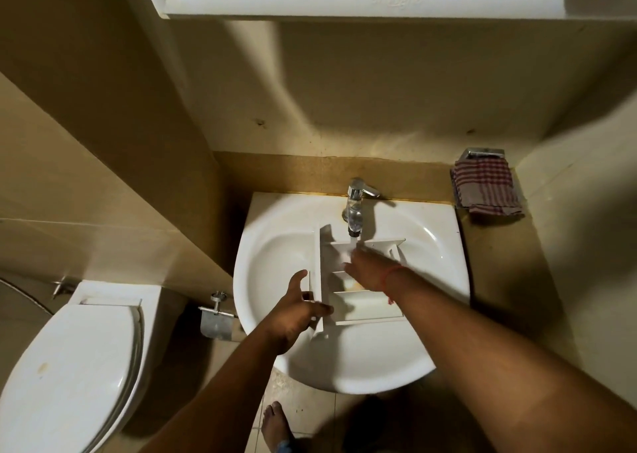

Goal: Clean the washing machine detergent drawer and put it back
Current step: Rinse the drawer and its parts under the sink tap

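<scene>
Left hand grips the white drawer's front panel; right hand reaches in, fingers straight, under tap water, over the sink beside a toilet.

White sink holds the detergent drawer under the tap.

I see both bare arms reaching forward and down from the near edge. My left hand sits lower and nearer, thumb raised to the far side and fingers curled round the panel at the left end of the drawer, gripping it. My right hand stretches farther, palm down, fingers extended leftward over the drawer's far compartment, fingertips blurred. A red thread circles the right wrist.
</scene>
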